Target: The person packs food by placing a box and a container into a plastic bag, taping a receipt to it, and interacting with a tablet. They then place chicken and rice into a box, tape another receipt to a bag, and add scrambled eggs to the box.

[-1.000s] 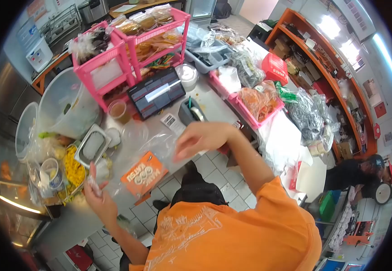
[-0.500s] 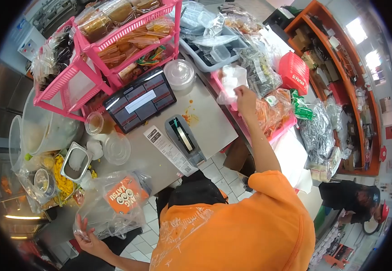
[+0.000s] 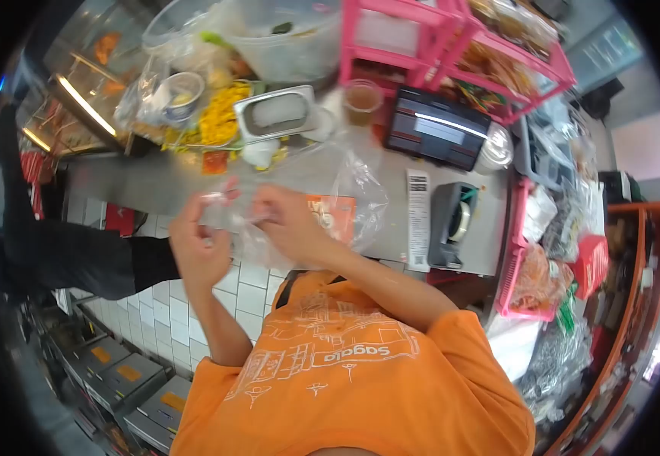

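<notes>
My left hand point(image 3: 201, 239) has its fingers curled on the edge of a clear plastic bag point(image 3: 364, 186). Close by on its right, the fingertips of my right hand point(image 3: 288, 224) pinch the same bag. Blur hides the exact grip of both hands. Inside the bag, an orange printed box point(image 3: 340, 216) lies partly behind my right hand and forearm. To the right, a long printed receipt point(image 3: 419, 220) rests on the counter beside a grey tape dispenser point(image 3: 452, 228).
Behind the bag are a metal tray point(image 3: 275, 114), yellow food pieces point(image 3: 225, 114) and a cup point(image 3: 362, 102). A tablet point(image 3: 436, 129) stands before pink racks point(image 3: 421, 45). A pink basket point(image 3: 509, 281) is at right. Another person's black-clad limb point(image 3: 79, 262) reaches in from the left.
The view has swung left. My right hand has left the white items in the pink basket and come to the bag, next to my left hand, and now grips its plastic.
</notes>
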The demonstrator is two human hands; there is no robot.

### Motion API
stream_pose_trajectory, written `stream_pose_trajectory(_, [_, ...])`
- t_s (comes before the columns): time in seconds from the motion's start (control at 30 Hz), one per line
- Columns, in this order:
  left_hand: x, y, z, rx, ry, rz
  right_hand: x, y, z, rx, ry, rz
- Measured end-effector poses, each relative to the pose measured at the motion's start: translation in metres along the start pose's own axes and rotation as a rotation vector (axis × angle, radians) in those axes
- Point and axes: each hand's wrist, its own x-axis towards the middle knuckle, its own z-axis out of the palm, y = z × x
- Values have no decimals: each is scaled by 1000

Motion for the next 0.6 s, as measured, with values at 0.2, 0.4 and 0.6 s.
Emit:
stream_pose_trajectory(0.2, [-11,-15,-9,81,81,-89,69,37,72,-1311,-1319,118])
stream_pose_trajectory(0.4, [-1,-31,-33,-40,94,-102,32,-88,-49,-1187,-861,358])
stream_pose_trajectory(0.6, [-20,-52,-45,-444,85,129,18,-180,-118,-776,-521,107])
